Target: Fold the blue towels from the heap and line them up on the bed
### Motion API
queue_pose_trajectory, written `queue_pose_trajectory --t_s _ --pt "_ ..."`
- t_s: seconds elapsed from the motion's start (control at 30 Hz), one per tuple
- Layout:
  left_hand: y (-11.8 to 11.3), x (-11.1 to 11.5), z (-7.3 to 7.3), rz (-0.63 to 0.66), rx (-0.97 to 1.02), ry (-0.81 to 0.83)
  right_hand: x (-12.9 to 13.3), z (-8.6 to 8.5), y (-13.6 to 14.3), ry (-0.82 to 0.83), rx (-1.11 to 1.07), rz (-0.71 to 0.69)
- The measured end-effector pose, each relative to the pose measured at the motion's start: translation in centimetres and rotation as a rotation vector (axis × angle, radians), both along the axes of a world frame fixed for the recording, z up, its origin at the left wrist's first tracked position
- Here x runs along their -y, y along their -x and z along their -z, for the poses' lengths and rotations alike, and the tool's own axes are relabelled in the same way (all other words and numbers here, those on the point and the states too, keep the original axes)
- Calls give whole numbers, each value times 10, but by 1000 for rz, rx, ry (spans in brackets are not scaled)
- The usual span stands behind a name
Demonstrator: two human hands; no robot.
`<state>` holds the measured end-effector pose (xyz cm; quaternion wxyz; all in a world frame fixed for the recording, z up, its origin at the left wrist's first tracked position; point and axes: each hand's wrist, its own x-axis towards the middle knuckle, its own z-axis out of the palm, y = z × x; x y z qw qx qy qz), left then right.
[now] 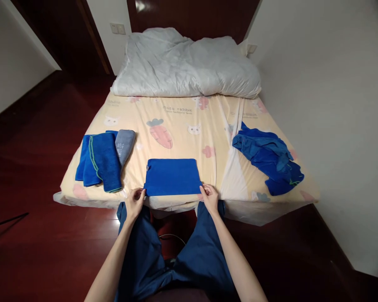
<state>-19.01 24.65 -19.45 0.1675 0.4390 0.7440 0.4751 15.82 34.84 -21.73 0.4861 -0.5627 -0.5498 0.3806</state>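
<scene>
A blue towel (173,177) lies flat as a rectangle at the bed's front edge, with a small tag near its left side. My left hand (135,202) pinches its near left corner between thumb and fingers. At the near right corner, my right hand (210,198) grips the cloth the same way. To the left rest folded blue towels (105,161), the top one edged in green, with a grey folded cloth (126,144) partly beneath them. A crumpled heap of blue towels (264,157) sits on the right.
The bed (176,126) has a cream sheet with rabbit and carrot prints. A bunched white quilt (189,67) lies along its far end, before the dark headboard (192,16). A white wall (327,105) stands on the right; dark red floor (34,167) lies to the left.
</scene>
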Motion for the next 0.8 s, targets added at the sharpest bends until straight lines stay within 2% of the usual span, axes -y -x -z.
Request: queue_pose_trajectory --t_s 0.17,0.27,0.37,0.47,0.57,0.8 --pt "-3 -1 0 40 -190 2 5 -5 4 -37 104 45" --pt "-8 5 1 131 -421 -61 17 -11 4 -241 279 86" --pt "-14 12 -1 363 -585 -115 28 -17 2 -450 467 -84" --pt "-18 13 -2 528 -660 -37 31 -20 2 -496 635 -306" --pt "-18 7 -2 530 -687 54 24 -20 6 -480 728 -364" --pt "-11 -17 0 476 -681 96 -2 -20 16 -416 753 -312"
